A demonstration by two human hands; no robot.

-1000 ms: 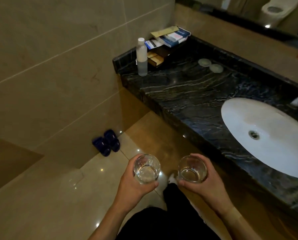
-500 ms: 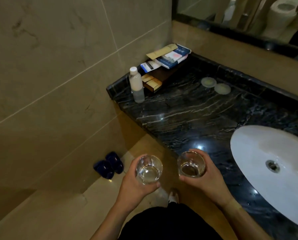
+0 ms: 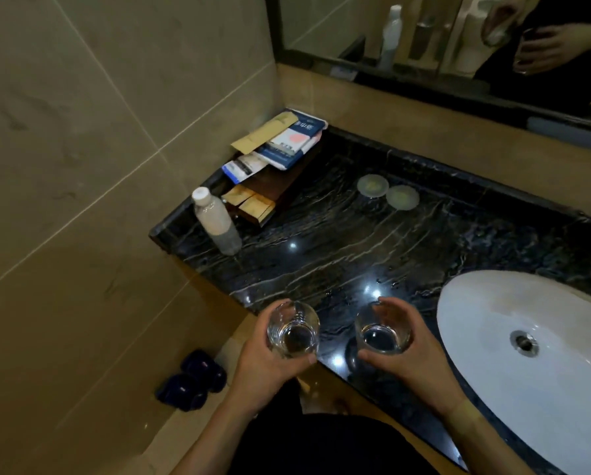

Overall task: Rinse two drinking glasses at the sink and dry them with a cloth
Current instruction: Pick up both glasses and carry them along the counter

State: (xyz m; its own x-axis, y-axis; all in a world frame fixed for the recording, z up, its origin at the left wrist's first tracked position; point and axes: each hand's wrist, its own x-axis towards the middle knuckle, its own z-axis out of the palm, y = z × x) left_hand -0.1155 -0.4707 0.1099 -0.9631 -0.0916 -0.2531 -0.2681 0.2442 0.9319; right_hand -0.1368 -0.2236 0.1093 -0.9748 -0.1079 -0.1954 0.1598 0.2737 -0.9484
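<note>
black marble counter [image 3: 321, 241] | left hand [image 3: 263, 365] grips glass [image 3: 293, 329] | right hand [image 3: 414, 347] grips second glass [image 3: 381, 332]

— Where was the camera, from where you stood?

— On the person's head, just one wide-angle view. It looked forward and steeply down, so the forearms came up from the bottom edge and the left hand [image 3: 270, 366] and right hand [image 3: 411, 351] sat low in the middle, close to the lens.

— And which way did it face?

— Toward the corner where the tiled wall [image 3: 81, 166] met the dark table [image 3: 338, 241]. The table ran slantwise from centre to the right, with the white sink [image 3: 486, 337] cut off at the right edge. The floor [image 3: 91, 416] filled the lower left, and the mirror [image 3: 424, 36] crossed the top right.

— Any second view to compare?

— None; nothing overlapped.
</note>
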